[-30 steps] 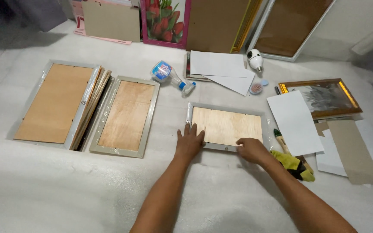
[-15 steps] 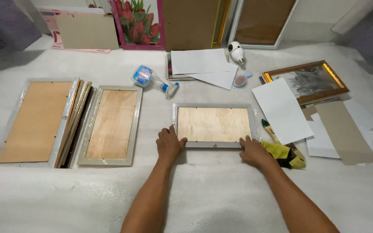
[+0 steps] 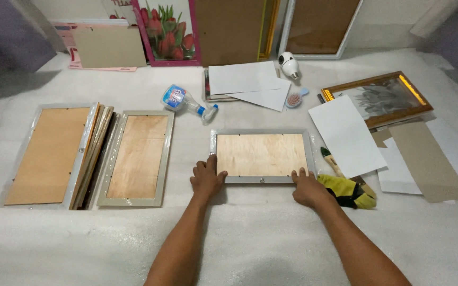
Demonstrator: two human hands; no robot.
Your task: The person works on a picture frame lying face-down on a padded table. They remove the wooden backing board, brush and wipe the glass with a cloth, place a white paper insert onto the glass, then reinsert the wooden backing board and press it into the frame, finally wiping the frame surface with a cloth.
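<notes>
Grey-framed picture frame with plywood backing (image 3: 261, 155) lies face down, long axis left-right; left hand (image 3: 207, 179) and right hand (image 3: 307, 188) press spread fingers on its near corners, gripping nothing.

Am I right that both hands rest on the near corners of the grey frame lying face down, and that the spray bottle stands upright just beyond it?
Not quite: the head view shows the spray bottle lying on its side, not upright. The rest holds: the left hand and right hand rest on the near corners of the grey frame.
</notes>
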